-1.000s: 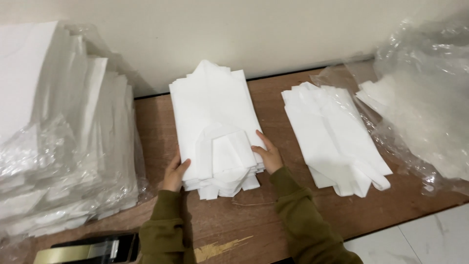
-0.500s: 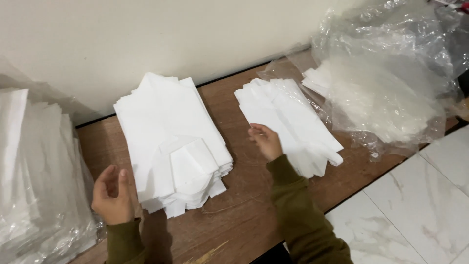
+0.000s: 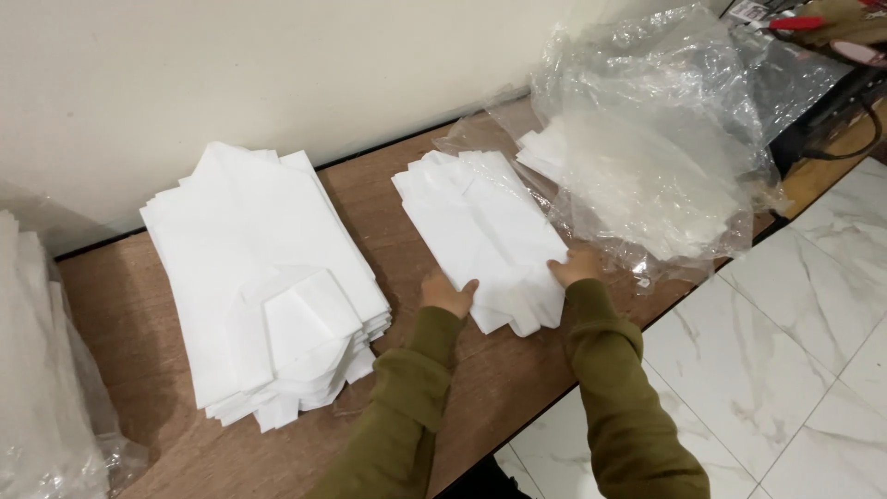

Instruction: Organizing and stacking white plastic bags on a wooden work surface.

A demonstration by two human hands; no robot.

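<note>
Head: both hands (image 3: 511,282) flanking white stack (image 3: 480,231).

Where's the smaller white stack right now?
In the head view, the smaller stack lies right of centre on the table, between the big stack and plastic bag, both hands at its near end.

A larger stack of white folded sheets (image 3: 263,277) lies on the brown wooden table (image 3: 120,314), with a crumpled clear plastic bag (image 3: 656,139) at the right.

The clear plastic bag (image 3: 665,157) veils the white pieces inside it. The bagged pile (image 3: 37,388) at left is cut by the edge. The small stack (image 3: 480,231) hides both hands' fingertips.
</note>
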